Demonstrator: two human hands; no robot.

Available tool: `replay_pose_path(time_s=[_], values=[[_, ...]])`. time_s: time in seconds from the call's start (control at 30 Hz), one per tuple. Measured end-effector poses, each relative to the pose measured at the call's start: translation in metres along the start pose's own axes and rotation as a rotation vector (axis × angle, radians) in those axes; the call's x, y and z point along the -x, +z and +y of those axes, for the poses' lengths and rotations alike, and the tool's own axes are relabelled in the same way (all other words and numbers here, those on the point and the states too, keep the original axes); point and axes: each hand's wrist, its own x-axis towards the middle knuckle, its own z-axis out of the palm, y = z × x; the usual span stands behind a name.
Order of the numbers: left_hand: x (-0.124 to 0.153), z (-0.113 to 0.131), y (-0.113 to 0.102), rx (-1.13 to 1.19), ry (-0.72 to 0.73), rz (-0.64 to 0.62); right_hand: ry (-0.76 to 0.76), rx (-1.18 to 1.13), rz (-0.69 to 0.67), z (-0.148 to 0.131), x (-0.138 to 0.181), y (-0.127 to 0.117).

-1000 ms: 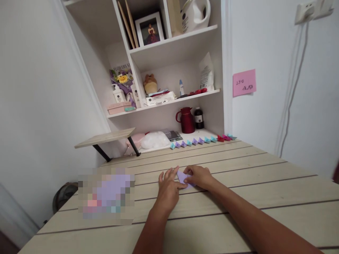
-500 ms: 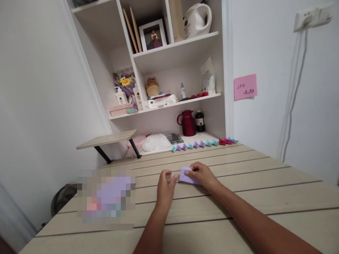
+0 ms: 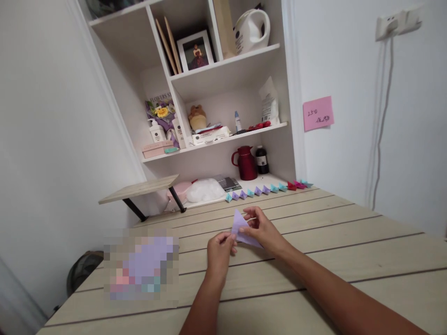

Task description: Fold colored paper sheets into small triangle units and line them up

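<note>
A lilac sheet of paper (image 3: 238, 222), folded into a triangle with its tip pointing up, is between my hands just above the table. My left hand (image 3: 220, 251) pinches its lower left corner between thumb and fingers. On the right side, my right hand (image 3: 260, 228) grips the paper with the thumb in front, its other fingers curled behind and partly hidden. Beyond my hands, a row of small folded paper pieces (image 3: 258, 190) in lilac, turquoise, red and pink runs along the table's back edge.
A slatted wooden table (image 3: 314, 251) spans the front. To the left lies a pixelated patch (image 3: 146, 265) with lilac colour in it. A small raised stand (image 3: 139, 188) is at the back left. Behind the paper row, a red jug (image 3: 247, 164) and a dark bottle (image 3: 261, 160) occupy the shelf.
My left hand has come right and closed on the paper's corner. The paper is now tilted up, showing a pointed triangle. The camera view has shifted slightly.
</note>
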Motion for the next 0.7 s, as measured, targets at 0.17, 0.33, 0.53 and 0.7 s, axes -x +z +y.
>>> replay_pose_path(time_s=[0.17, 0.33, 0.53, 0.7], values=[[0.001, 0.002, 0.0, 0.004, -0.018, -0.006, 0.136, -0.243, -0.108, -0.01, 0.004, -0.001], [0.006, 0.008, 0.001, -0.021, -0.048, -0.113, 0.112, -0.14, -0.224, -0.011, 0.005, -0.002], [0.009, 0.008, 0.004, -0.077, -0.085, -0.316, 0.031, -0.019, -0.051, -0.014, 0.005, -0.004], [0.008, 0.007, 0.004, -0.07, -0.09, -0.34, 0.073, -0.064, 0.032, -0.009, 0.001, -0.008]])
